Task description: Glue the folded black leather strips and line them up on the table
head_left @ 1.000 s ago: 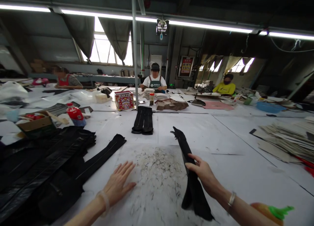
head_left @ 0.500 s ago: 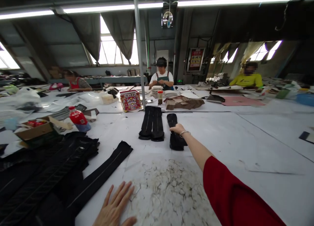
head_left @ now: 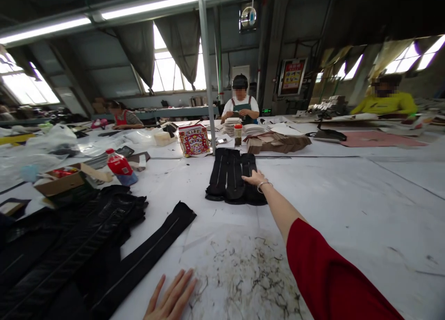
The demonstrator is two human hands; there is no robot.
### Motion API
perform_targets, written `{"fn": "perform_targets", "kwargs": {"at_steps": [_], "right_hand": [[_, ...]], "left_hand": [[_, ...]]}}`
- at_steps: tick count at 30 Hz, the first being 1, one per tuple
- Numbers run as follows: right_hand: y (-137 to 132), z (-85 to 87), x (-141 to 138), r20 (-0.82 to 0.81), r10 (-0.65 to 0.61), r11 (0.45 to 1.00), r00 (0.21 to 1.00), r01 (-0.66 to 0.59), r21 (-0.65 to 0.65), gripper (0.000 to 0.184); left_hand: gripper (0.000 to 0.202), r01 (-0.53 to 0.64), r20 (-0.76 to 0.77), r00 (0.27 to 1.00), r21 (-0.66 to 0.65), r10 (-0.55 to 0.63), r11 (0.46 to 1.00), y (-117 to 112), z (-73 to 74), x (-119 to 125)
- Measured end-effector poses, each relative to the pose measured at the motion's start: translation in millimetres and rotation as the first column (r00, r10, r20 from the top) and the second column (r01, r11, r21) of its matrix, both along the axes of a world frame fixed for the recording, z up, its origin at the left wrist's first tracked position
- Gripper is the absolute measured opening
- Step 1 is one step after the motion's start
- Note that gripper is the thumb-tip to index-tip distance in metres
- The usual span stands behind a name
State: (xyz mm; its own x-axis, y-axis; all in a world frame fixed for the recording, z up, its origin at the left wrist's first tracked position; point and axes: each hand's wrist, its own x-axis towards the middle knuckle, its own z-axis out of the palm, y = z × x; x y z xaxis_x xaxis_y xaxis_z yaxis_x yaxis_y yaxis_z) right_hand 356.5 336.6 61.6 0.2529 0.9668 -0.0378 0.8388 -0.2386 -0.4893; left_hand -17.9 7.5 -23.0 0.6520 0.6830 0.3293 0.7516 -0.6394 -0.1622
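Observation:
My right hand [head_left: 255,177] reaches far across the white table [head_left: 340,204] and lies flat, fingers stretched, on the rightmost of three folded black strips [head_left: 235,176] lined up side by side. My right arm wears a red sleeve and a bracelet. At the bottom edge my left hand [head_left: 172,299] rests palm down, fingers spread, on a stained paper sheet [head_left: 243,278]. A long black zipper strip [head_left: 149,255] lies just left of that hand.
A heap of black strips [head_left: 66,246] fills the near left. Behind it stand a cardboard box [head_left: 62,183], a red bottle [head_left: 118,164] and a colourful box [head_left: 193,140]. A steel pole [head_left: 207,79] rises behind the stack. Three people sit at the far side.
My right hand carried a black strip from the near table to the far stack, then slid it left against the other two. The view has moved forward.

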Motion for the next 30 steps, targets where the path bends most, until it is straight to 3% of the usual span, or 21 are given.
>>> {"fn": "perform_targets", "kwargs": {"at_steps": [4,8,12,14,16,18,19,21,24,27,30], "right_hand": [[-22.1,8.5,-4.1,0.026,-0.016,0.999,1.000,0.015,0.046,0.053],[-67.3,28.4,-16.2,0.013,0.064,0.989,0.998,-0.065,0.133,0.048],[-134.7,51.2,-30.0,-0.048,0.170,0.963,0.984,-0.155,0.218,0.042],[-175.0,59.2,-33.3,-0.095,0.246,0.946,0.964,-0.218,0.241,0.039],[-218.0,63.4,-33.6,-0.147,0.335,0.924,0.931,-0.294,0.246,0.036],[-262.4,64.2,-31.7,-0.200,0.418,0.898,0.886,-0.370,0.238,0.033],[-284.6,63.7,-30.4,-0.238,0.460,0.882,0.856,-0.410,0.231,0.032],[-328.1,62.1,-27.1,-0.344,0.539,0.842,0.769,-0.498,0.205,0.030],[-387.2,59.7,-20.4,-0.440,0.577,0.803,0.688,-0.575,0.155,0.025],[-433.9,57.1,-10.1,-0.490,0.534,0.822,0.689,-0.559,0.111,0.021],[-467.0,53.3,0.6,-0.551,0.463,0.855,0.694,-0.513,0.072,0.022]], "left_hand": [[0.091,0.043,0.087,0.996,-0.167,-0.029,0.985,-1.6,-0.9,-0.5],[0.084,-0.003,0.202,0.975,-0.419,0.097,0.908,-12.8,25.1,11.0],[0.066,-0.046,0.322,0.902,-0.592,0.288,0.805,-15.1,55.0,19.9],[0.051,-0.145,0.355,0.838,-0.587,0.414,0.796,-8.0,70.6,14.7],[0.048,-0.348,0.267,0.796,-0.531,0.543,0.772,3.3,88.1,1.2],[0.055,-0.599,0.023,0.729,-0.462,0.684,0.654,16.0,106.4,-18.2],[0.057,-0.652,-0.035,0.693,-0.457,0.720,0.605,22.0,114.9,-28.6],[0.056,-0.700,-0.109,0.651,-0.469,0.751,0.538,32.0,128.8,-47.2],[0.051,-0.720,-0.161,0.631,-0.486,0.759,0.495,40.3,142.2,-62.6],[0.040,-0.711,-0.158,0.642,-0.488,0.750,0.506,39.9,154.3,-63.6],[0.028,-0.678,-0.117,0.678,-0.480,0.726,0.556,31.2,175.9,-57.0]]}}
